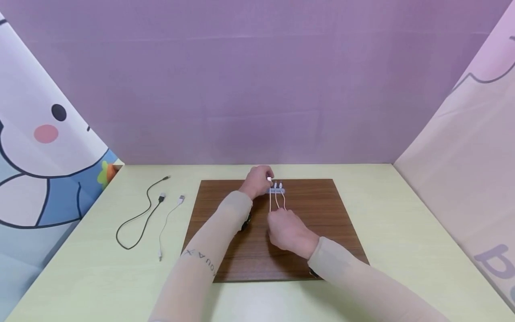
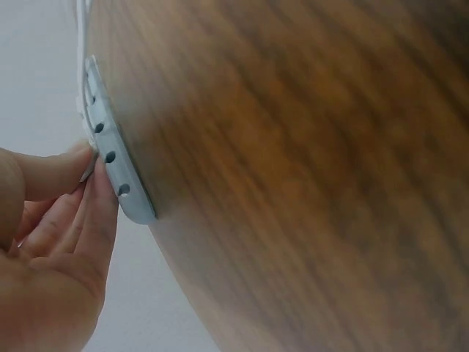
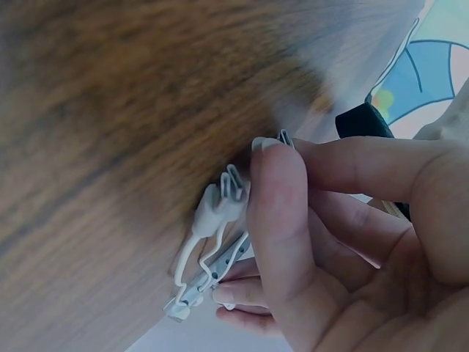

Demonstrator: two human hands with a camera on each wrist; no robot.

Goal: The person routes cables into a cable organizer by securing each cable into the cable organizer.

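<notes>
A light blue cable holder (image 1: 277, 191) with a row of holes sits near the far edge of a dark wooden board (image 1: 257, 259). My left hand (image 1: 256, 181) pinches the small plug end of a white cable (image 1: 270, 201) right at the holder; the left wrist view shows thumb and fingertips beside the holes (image 2: 110, 157). Closer to me, my right hand (image 1: 289, 230) pinches a USB plug (image 3: 285, 137), its metal tip showing past the thumb. Beside these fingers, white USB plugs (image 3: 231, 185) lie over the board, their cables running to the holder.
Left of the board, a black USB cable (image 1: 117, 232) lies in a loop on the pale table (image 1: 402, 223). Between it and the board is another short white cable (image 1: 161, 235). A purple cloth wall (image 1: 257, 89) stands behind, with printed cloths at both sides.
</notes>
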